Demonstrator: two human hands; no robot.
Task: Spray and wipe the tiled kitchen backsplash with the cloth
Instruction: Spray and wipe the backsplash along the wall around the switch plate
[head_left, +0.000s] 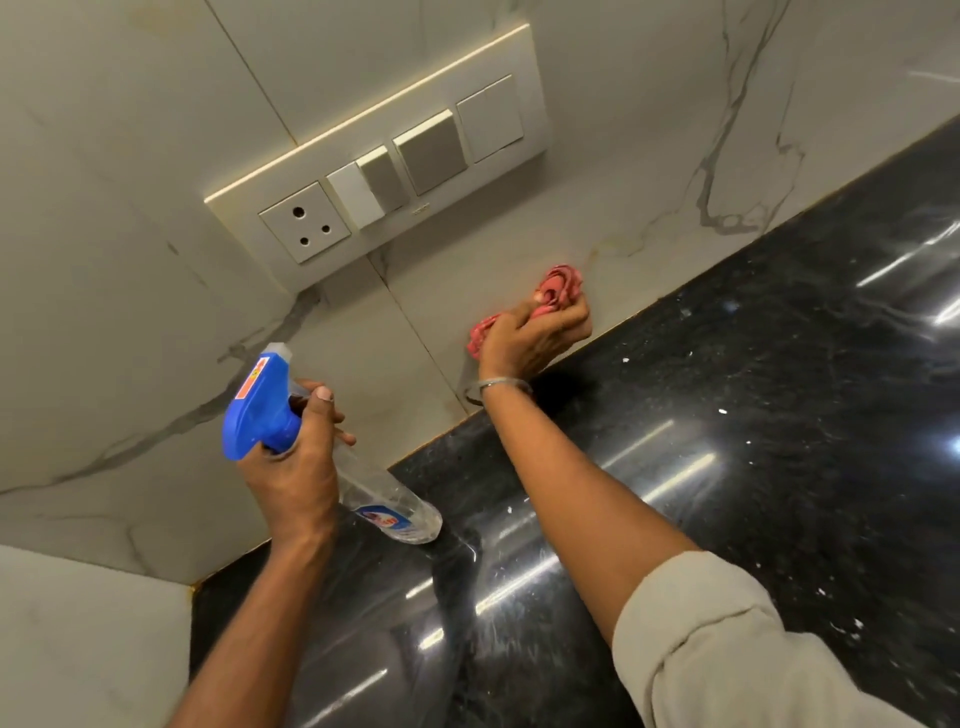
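Pressing cloth (560, 283) against backsplash (623, 208) near countertop (727, 415)

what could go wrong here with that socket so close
Spray may drift into the switch panel: the spray bottle in the left hand aims at the backsplash just below-left of it. The cloth is bunched small in the right hand, low by the countertop, so higher tile might stay streaky.

Dim warm light, streaky glare on countertop (727, 467), wide-angle distortion
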